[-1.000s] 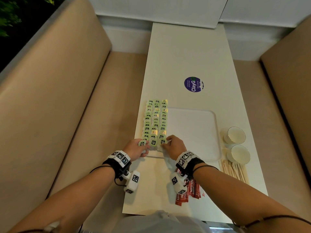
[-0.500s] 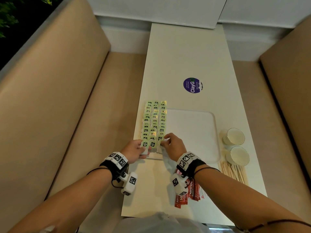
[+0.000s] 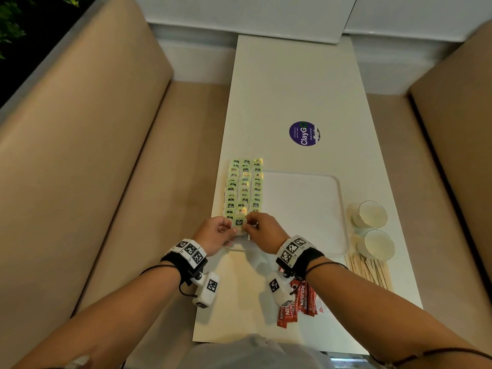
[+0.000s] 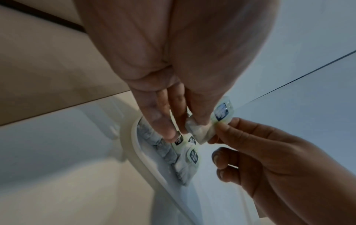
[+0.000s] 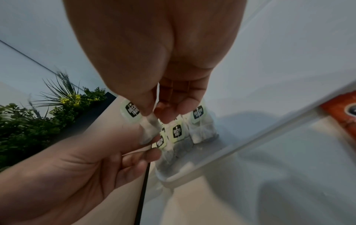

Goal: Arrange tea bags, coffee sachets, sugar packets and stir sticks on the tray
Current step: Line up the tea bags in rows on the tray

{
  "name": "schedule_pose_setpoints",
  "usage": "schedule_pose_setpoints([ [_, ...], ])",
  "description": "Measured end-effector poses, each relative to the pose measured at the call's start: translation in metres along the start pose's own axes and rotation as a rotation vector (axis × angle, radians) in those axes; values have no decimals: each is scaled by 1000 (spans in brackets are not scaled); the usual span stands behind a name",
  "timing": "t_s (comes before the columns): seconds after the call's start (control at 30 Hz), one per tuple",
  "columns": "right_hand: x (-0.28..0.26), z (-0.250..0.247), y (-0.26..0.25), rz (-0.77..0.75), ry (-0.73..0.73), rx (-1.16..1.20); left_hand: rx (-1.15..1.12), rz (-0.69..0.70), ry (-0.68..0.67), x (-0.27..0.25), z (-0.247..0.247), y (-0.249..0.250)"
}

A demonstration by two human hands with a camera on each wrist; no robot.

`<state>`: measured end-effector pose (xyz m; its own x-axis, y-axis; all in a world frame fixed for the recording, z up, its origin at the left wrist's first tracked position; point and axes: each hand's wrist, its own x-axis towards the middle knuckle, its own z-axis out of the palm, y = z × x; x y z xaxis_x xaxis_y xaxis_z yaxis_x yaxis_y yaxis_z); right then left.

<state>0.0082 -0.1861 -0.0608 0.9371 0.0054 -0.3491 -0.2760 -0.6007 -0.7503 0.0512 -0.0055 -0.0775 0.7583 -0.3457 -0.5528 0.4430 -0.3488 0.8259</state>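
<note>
Green-tagged tea bags [image 3: 244, 186] lie in three rows along the left side of the white tray [image 3: 306, 214]. At the near end of the rows, both hands hold one tea bag [image 3: 238, 223] just above the tray. My left hand [image 3: 231, 230] pinches its pouch [image 4: 201, 131] between thumb and fingers. My right hand [image 3: 249, 225] pinches the same tea bag [image 5: 149, 127] from the other side, below its tag [image 5: 132, 111]. Red coffee sachets [image 3: 300, 303] lie under my right wrist. Wooden stir sticks [image 3: 370, 271] lie to the right of the tray's near corner.
Two white paper cups [image 3: 372, 213] [image 3: 379, 244] stand right of the tray, by the table's right edge. A purple round sticker [image 3: 304, 133] marks the table beyond the tray. Beige benches flank the narrow white table [image 3: 287, 83].
The hands were pressing on the nearest tea bags of the rows. Now they have come together and one tea bag is lifted between them, its tag facing up.
</note>
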Motion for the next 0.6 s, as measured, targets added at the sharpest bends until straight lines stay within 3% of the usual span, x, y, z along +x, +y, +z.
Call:
schedule_pose_setpoints([
  [0.2, -2, 6, 5, 67, -86, -37, 80, 39, 16, 1, -4, -5],
  [0.4, 3, 6, 11, 185, 29, -42, 163, 27, 62, 0, -8, -7],
  [0.6, 3, 20, 15, 276, -80, -77, 277, 15, 89, 1, -17, -17],
])
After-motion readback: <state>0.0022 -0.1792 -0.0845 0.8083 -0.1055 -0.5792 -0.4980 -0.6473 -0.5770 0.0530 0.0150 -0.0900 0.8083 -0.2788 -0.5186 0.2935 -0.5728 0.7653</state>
